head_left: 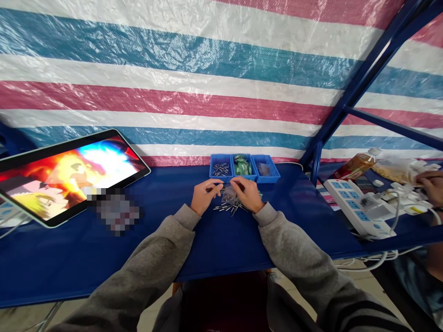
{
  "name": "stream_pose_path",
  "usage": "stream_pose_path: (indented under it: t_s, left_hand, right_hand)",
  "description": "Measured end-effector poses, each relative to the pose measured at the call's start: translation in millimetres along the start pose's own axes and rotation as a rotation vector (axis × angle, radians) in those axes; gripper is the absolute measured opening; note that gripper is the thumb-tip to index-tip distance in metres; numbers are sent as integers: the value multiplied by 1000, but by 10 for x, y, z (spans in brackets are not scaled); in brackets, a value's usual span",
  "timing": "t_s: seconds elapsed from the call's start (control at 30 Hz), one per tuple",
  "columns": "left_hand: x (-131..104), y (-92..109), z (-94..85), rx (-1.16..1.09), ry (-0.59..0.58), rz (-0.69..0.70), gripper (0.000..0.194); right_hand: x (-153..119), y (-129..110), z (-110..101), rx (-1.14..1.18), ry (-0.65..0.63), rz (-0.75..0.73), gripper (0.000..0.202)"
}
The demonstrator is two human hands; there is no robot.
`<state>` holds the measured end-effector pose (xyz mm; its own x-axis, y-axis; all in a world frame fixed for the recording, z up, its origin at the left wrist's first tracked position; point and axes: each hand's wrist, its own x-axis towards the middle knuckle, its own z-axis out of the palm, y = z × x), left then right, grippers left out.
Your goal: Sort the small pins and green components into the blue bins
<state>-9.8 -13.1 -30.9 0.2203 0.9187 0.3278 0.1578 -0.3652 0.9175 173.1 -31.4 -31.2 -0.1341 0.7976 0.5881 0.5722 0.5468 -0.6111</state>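
Note:
My left hand (204, 195) is closed in a pinch above the blue table, its fingertips turned toward the right hand. My right hand (248, 194) is pinched too, a short gap away. Something tiny and thin seems to lie at the fingertips, too small to name. Between and below the hands is a heap of small clear plastic pieces (229, 195), with slim silver-and-black pointed pieces (228, 208) spread along its near side. Just beyond stand three joined blue bins: the left bin (211, 167) holds similar slim pieces, the middle bin (244, 177) greenish ones, the right bin (277, 173) clear ones.
A tablet (74, 177) playing a cartoon leans at the left, a blurred-out item beside it. At right are a blue frame post (315, 161), a white power strip (356, 207) with cables, a drink bottle (356, 166) and another person's hand (432, 186). Striped sheeting (194, 83) hangs behind.

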Motion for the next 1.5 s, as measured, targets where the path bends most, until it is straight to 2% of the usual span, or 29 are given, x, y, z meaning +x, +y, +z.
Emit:
stream_pose_path:
  t_s: [0.2,0.3,0.53,0.67,0.87,1.0,1.13,1.2,1.33,1.5]
  left_hand:
    - [-30,54,12,-88,14,-55,35]
    - [-36,83,21,-121,-7,-80,36]
    - [-7,34,37,-161,19,-58,33]
    - [-1,7,51,-143,47,-47,28]
    - [-1,47,42,-266,42,-62,26]
    - [3,33,10,-106,3,-8,27]
    - [12,39,-43,186,-44,157,31]
    - [19,40,-68,264,-78,226,31]
    - [20,0,-76,251,-77,230,31]
    - [-1,-42,-16,74,44,109,29]
  right_hand:
    - [-21,6,34,86,-146,-87,30]
    - [-26,25,57,78,-169,-103,28]
    - [-10,49,49,21,-78,-45,30]
    - [-5,36,50,2,-80,-54,33]
    - [-5,22,46,-21,-60,-37,35]
    - [0,12,26,-24,1,9,36]
    - [-3,10,19,-17,39,30,36]
    - [-5,13,19,-9,46,19,35]
    - [-9,22,27,1,-5,-18,32]
    - [-16,12,46,47,-174,-48,28]
